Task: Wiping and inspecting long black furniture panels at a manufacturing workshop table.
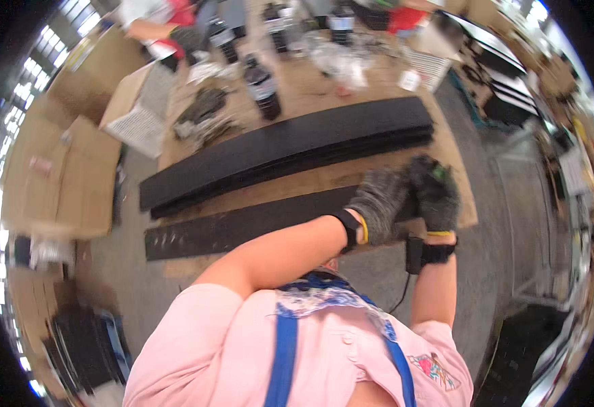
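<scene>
A long flat black strip lies across the near part of the wooden table, a few pale marks at its left end. Both my hands wear grey knit gloves and are close together at the strip's right end. My left hand rests over it, fingers bent toward the right hand. Beside it my right hand is curled, its glove dark with a green patch on the back. The undersides of both hands are hidden, so what they grip cannot be made out. Just beyond lies a stack of similar black strips.
Dark bottles, a dirty rag and clear plastic wrap cover the table's far side. Gloved co-workers' hands are across it. Cardboard boxes stand left; a stack of black-and-white panels is at far right.
</scene>
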The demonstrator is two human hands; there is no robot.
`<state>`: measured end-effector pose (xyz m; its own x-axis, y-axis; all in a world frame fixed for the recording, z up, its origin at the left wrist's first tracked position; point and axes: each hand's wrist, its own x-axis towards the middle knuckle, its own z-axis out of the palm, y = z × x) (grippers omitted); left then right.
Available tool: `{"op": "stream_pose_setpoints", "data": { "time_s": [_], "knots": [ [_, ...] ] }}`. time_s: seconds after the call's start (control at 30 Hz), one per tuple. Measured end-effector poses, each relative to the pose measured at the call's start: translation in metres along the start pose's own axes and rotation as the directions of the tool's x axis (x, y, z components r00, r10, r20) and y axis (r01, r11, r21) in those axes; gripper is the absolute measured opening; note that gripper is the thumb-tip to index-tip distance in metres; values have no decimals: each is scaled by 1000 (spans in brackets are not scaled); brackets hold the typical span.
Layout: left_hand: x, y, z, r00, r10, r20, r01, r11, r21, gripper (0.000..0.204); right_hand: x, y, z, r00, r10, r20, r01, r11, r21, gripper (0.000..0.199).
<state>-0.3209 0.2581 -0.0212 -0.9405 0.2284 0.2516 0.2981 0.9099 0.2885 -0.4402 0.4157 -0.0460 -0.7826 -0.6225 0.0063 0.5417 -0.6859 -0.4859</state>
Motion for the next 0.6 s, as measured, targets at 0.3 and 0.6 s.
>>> {"op": "stream_pose_setpoints", "data": {
  "time_s": [0.3, 0.6],
  "knots": [
    [-267, -89, -89, 820, -538, -196, 568, 806, 166, 90, 4, -14, -24, 990, 98, 99, -97, 995, -20, 46],
    [-610, -150, -206, -211, -977, 38, 795, -149, 588, 91, -16, -12, 88, 987, -138, 87, 161, 729, -666, 42]
  ]
}}
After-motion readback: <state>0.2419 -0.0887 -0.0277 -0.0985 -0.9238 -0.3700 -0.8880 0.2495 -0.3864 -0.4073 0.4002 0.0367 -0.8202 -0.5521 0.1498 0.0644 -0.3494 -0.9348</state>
